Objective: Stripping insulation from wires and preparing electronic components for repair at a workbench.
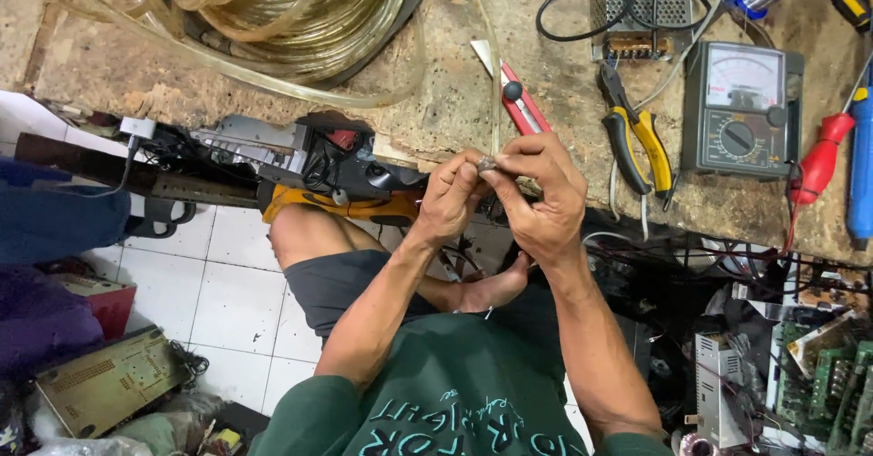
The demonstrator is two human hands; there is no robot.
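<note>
Small grey part (486, 162), pinched between left hand (452, 197) and right hand (543, 197) fingers

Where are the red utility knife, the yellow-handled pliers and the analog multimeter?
red utility knife (525, 110), head view, on the middle of its red body.
yellow-handled pliers (647, 138), head view, on the upper part of a yellow handle.
analog multimeter (738, 136), head view, on its round selector dial.
</note>
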